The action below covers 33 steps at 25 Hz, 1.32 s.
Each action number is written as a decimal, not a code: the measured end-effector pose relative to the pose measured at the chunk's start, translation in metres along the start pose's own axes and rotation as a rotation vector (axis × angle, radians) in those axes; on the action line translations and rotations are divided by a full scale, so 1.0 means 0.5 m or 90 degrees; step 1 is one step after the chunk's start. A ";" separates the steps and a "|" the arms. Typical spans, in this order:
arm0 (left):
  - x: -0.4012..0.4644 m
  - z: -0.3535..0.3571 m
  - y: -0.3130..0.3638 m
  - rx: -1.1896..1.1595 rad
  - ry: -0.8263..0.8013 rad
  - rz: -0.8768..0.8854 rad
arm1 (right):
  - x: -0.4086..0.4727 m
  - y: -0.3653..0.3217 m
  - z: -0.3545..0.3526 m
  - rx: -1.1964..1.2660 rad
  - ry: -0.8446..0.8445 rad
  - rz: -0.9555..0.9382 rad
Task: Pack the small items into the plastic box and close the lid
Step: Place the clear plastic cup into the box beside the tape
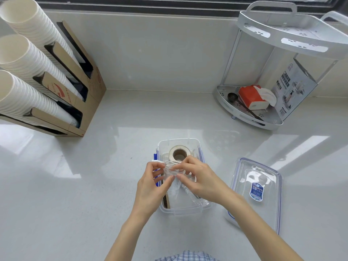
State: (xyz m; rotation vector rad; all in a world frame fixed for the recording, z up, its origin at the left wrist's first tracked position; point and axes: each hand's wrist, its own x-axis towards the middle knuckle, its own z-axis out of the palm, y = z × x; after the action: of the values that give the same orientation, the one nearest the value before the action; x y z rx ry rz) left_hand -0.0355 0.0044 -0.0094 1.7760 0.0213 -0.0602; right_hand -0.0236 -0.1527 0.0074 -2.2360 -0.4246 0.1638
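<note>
Head view: both hands over open plastic box [180, 210] on desk [94, 185]. Left hand [150, 187] & right hand [199, 179] fingers pinch a clear plastic cup [172, 171] w/ crinkly film. Tape roll [178, 153] already inside, far end. Lid [258, 189] lies to the right, apart. Cup prob. light, thin, crushable, slick; best held at rim, gentle squeeze.

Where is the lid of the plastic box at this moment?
The lid lies flat on the counter, to the right of the open plastic box, beside the right forearm.
</note>
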 end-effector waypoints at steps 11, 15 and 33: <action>0.001 0.007 -0.022 0.256 -0.050 0.100 | 0.002 0.028 -0.004 -0.004 -0.078 0.048; -0.001 0.006 -0.046 0.418 -0.032 0.094 | 0.006 0.038 0.018 -0.007 -0.120 0.069; 0.004 0.003 -0.060 0.532 -0.097 0.097 | 0.008 0.055 0.063 -0.065 -0.102 0.135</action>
State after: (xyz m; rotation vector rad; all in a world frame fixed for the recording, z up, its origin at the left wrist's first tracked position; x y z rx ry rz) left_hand -0.0352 0.0089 -0.0390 2.5948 -0.2874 -0.1035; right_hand -0.0213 -0.1449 -0.0341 -2.3757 -0.2847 0.4451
